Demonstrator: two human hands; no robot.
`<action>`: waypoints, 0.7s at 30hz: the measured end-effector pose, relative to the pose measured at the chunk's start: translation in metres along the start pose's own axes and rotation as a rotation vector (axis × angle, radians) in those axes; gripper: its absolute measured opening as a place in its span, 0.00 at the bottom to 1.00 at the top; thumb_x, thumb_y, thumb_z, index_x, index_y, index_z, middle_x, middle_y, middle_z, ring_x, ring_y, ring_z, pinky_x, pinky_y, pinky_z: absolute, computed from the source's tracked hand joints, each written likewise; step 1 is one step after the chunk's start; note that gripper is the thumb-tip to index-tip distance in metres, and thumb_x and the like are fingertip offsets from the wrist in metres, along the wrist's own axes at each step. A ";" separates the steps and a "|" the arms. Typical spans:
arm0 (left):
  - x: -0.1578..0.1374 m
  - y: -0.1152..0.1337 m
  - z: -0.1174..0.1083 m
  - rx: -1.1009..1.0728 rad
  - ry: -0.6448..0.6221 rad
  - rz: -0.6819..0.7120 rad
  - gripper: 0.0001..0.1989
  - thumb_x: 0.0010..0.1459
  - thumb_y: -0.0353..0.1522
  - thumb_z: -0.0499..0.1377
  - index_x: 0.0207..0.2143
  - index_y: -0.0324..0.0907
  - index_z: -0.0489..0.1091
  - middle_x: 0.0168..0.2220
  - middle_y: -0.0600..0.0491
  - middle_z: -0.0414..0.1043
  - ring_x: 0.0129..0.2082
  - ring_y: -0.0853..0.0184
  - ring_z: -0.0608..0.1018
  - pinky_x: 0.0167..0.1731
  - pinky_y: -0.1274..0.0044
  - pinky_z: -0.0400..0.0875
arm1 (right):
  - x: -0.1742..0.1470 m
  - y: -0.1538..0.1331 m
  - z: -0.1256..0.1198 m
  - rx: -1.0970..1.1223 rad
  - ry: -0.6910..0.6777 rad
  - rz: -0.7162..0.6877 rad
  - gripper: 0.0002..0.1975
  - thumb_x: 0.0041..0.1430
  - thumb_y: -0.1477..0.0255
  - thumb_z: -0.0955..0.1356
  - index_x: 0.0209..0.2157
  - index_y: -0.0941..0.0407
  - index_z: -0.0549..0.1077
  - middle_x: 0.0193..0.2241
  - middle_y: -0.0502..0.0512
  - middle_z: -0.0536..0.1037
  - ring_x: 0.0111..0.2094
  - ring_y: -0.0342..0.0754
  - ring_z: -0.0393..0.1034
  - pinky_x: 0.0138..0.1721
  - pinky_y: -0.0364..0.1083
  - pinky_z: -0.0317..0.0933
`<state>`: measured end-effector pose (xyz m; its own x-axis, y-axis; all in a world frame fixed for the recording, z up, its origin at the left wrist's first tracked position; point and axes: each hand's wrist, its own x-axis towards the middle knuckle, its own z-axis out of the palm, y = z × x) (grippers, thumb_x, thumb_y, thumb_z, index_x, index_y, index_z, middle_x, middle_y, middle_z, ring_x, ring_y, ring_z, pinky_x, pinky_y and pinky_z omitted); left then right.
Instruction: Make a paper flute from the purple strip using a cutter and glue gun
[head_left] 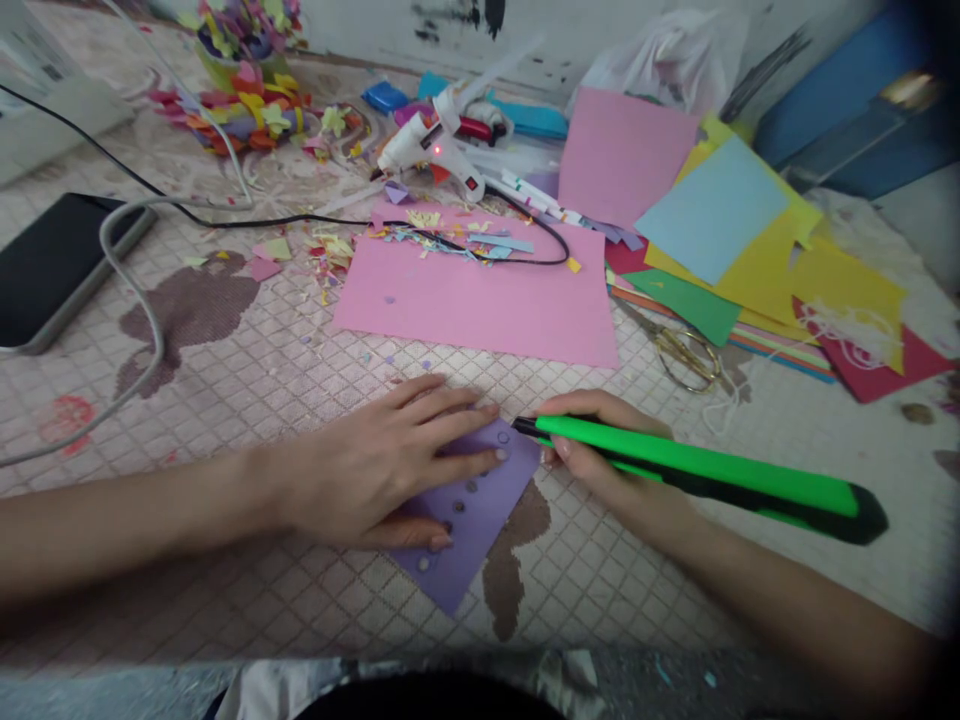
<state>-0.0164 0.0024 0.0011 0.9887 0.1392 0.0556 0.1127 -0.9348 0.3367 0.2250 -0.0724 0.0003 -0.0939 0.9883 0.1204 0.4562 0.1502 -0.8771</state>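
Observation:
A purple piece of paper (pixel 487 530) lies on the patterned cloth in front of me, turned at an angle. Along it runs a row of small round marks or holes. My left hand (pixel 409 465) rests flat across the paper with its fingers spread, covering part of it. In my right hand (pixel 596 455) is a green-and-black utility knife (pixel 697 460), gripped near its front. Its black tip meets or nearly meets the paper's upper right corner, close to one of the round marks. Whether a blade is out cannot be made out.
Beyond my hands lies a pink sheet (pixel 480 310) with paper scraps and a black cable. Behind it rests a white glue gun (pixel 431 150), its red light lit. Scissors (pixel 679 350) and coloured papers (pixel 716 210) lie right; a phone (pixel 64 265) and grey cable (pixel 142 300) left.

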 end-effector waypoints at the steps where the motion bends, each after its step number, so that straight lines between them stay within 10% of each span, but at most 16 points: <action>1: 0.000 -0.001 -0.001 0.002 -0.016 0.008 0.30 0.58 0.43 0.54 0.60 0.41 0.57 0.64 0.42 0.49 0.63 0.49 0.54 0.60 0.55 0.45 | 0.001 0.000 0.000 0.019 0.003 0.011 0.09 0.54 0.76 0.66 0.38 0.53 0.72 0.28 0.50 0.77 0.27 0.43 0.72 0.28 0.42 0.67; 21: 0.001 -0.002 -0.002 -0.006 -0.001 -0.013 0.33 0.56 0.48 0.54 0.60 0.43 0.56 0.65 0.42 0.44 0.64 0.49 0.49 0.60 0.52 0.39 | 0.001 0.004 -0.005 -0.014 0.057 -0.002 0.11 0.54 0.76 0.66 0.40 0.52 0.72 0.31 0.50 0.77 0.29 0.43 0.72 0.30 0.42 0.67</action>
<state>-0.0155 0.0053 0.0019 0.9872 0.1512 0.0497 0.1253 -0.9309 0.3431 0.2307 -0.0711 -0.0005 -0.0447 0.9878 0.1491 0.4681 0.1525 -0.8704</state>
